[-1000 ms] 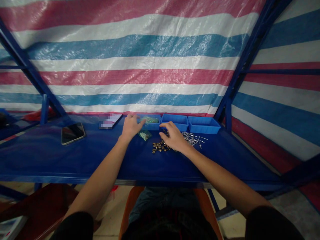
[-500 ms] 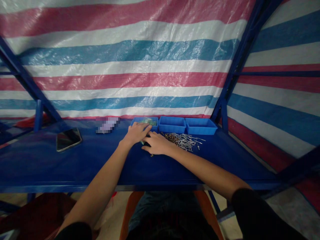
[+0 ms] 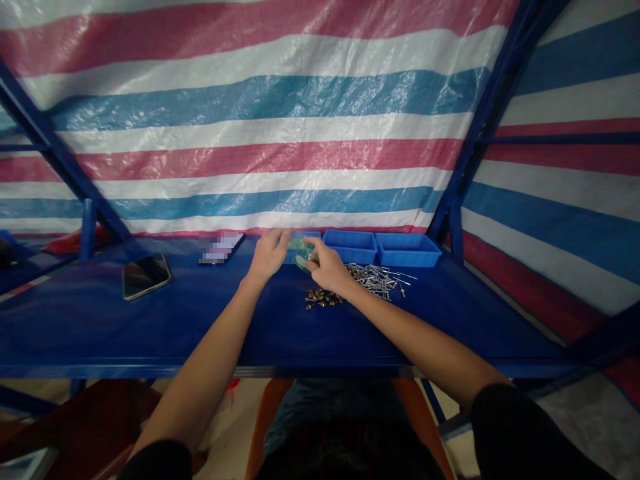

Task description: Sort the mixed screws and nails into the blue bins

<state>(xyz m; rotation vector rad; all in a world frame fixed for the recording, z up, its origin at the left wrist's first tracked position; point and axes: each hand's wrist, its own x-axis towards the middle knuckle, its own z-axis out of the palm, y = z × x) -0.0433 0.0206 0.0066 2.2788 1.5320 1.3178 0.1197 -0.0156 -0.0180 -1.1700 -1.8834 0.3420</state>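
Note:
My left hand [image 3: 271, 255] is at the left side of a blue tray [image 3: 314, 235], its fingers stretched forward and holding nothing I can see. My right hand [image 3: 329, 265] is at the tray's front right, with thumb and index finger apart. Small pale green, see-through pieces [image 3: 303, 260] show between the two hands, over the tray's front edge. They are blurred, and I cannot make out their kind. Below my right hand lies a small heap of brass-coloured screw-like parts [image 3: 320, 299]. Silver pin-like rivets [image 3: 383, 281] are piled to its right, partly hidden by my wrist.
Two more blue trays, a middle one [image 3: 350, 252] and a right one [image 3: 409, 255], stand in the same row. A phone [image 3: 146, 276] lies on the blue table [image 3: 200, 333] at left, with another phone-like object [image 3: 223, 248] behind it. A striped plastic sheet [image 3: 280, 157] hangs behind.
Both hands have moved forward from the table to the left tray and drawn apart. The green pieces under them moved to the tray's edge. The brass-coloured parts are now uncovered.

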